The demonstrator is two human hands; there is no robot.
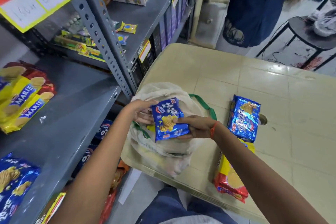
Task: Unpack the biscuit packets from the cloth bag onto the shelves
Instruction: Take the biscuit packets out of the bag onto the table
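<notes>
packet in hand: we hold a blue biscuit packet point(170, 120) just above the mouth of the cloth bag point(163, 148), near the table's left edge.
left hand: our left hand point(141, 112) has fingers curled on the packet's upper left end, thumb over the top edge.
right hand: our right hand point(197, 126) pinches the lower right end, thumb on the face, fingers under.
handling: we judge it light, film wrap slick and crinkly, biscuits inside brittle; take it by the short ends or across the flat faces, no squeezing mid-pack.
bag: soft, slumped open on the table point(227, 78), green handles point(203, 103) flopped out; more wrappers seem to sit inside, count unclear.
table load: a second blue packet point(244, 118) lies toward the middle of the table; a yellow and red packet point(231, 178) lies at the near edge, partly under our right forearm.
shelf: grey shelf point(72, 114) left of the table carries yellow Marie packets point(21, 100) at its back left and blue packets point(12, 182) at its front left; bare middle looks like room for this one.
</notes>
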